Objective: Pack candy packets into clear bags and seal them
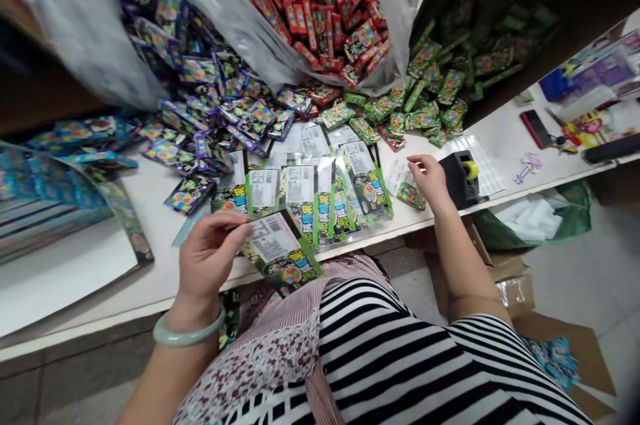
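Note:
My left hand (pixel 213 255) pinches the upper corner of a black-and-green printed packaging bag (pixel 285 258) with a white barcode label, tilted over the table's front edge. My right hand (pixel 429 178) is closed, thumb and forefinger together at the edge of a whitish slip (pixel 399 175); whether they grip it or something smaller I cannot make out. Just below those fingers lies a small green packet (pixel 411 194). Between my hands, several similar printed bags (pixel 300 188) overlap in a fanned row.
Purple packets (pixel 215 111) heap behind the bags, beside green packets (pixel 425 111) and a clear sack of red packets (pixel 320 18). A black tape dispenser (pixel 457 178) stands right of my right hand. Blue packets fill a box (pixel 120 211) at left. A red phone (pixel 535 128) lies far right.

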Motion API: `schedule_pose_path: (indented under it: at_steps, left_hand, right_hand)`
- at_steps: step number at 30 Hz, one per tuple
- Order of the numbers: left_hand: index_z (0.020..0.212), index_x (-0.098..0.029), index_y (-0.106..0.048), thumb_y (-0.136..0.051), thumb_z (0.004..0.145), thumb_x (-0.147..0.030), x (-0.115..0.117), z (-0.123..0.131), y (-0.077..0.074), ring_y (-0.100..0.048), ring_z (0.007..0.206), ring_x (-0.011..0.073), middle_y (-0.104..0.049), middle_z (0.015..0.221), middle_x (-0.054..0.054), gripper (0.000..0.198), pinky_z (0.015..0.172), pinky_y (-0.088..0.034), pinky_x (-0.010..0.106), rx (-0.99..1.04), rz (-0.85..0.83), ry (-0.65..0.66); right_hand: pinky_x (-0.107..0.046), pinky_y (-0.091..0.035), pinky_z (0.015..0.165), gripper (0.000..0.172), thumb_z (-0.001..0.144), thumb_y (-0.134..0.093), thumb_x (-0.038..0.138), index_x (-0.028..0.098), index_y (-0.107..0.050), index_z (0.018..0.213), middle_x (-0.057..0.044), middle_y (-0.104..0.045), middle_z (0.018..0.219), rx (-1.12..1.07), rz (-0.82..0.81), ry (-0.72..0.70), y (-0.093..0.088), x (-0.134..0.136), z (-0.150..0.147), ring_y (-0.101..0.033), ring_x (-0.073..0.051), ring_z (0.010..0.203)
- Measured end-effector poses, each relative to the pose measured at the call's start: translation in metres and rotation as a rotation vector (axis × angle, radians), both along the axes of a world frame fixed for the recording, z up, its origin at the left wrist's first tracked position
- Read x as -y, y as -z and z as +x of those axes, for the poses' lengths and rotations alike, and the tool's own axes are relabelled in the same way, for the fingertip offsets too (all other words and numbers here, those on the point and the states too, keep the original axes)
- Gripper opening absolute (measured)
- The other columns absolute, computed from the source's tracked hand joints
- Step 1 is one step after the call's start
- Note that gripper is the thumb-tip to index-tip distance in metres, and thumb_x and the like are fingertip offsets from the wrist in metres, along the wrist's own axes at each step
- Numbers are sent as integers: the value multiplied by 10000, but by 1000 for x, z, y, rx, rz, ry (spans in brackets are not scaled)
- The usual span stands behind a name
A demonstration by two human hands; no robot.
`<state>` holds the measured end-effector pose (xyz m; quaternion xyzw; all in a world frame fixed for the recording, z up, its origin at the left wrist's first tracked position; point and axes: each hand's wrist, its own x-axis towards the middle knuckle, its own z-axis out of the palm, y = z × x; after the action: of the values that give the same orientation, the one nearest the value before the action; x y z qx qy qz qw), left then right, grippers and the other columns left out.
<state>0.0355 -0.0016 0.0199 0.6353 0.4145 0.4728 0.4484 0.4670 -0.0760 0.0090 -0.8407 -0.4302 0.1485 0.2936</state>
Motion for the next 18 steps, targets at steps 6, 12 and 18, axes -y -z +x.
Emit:
schedule_pose_path:
  at_steps: [6,12,18]
  left_hand:
    - [813,-218,-671,-804,737,-294,0,2,2,-670,791,162,-717,817,5,171,694,-547,280,-55,15,-32]
    - [820,-227,-670,-806,750,-332,-3,2,0,-657,769,158,-707,797,-2,185,656,-536,274,-42,49,-19]
    - [856,-214,-648,-741,829,-279,-2,12,-3,-645,786,139,-676,811,1,116,709,-528,269,-20,151,93]
  right_hand:
    - [-433,-477,943,139,777,-619,210,161,-707,874,-148,-659,1075,71,-214,120,17,7,39,-641,-271,924]
    - [-362,-540,783,85,781,-597,285,203,-583,762,-38,-641,799,-117,-150,148,15,19,42,-629,-200,795]
    - [-309,-540,717,196,775,-655,395,218,-572,794,3,-604,775,-384,95,-46,-43,18,4,-582,-140,714]
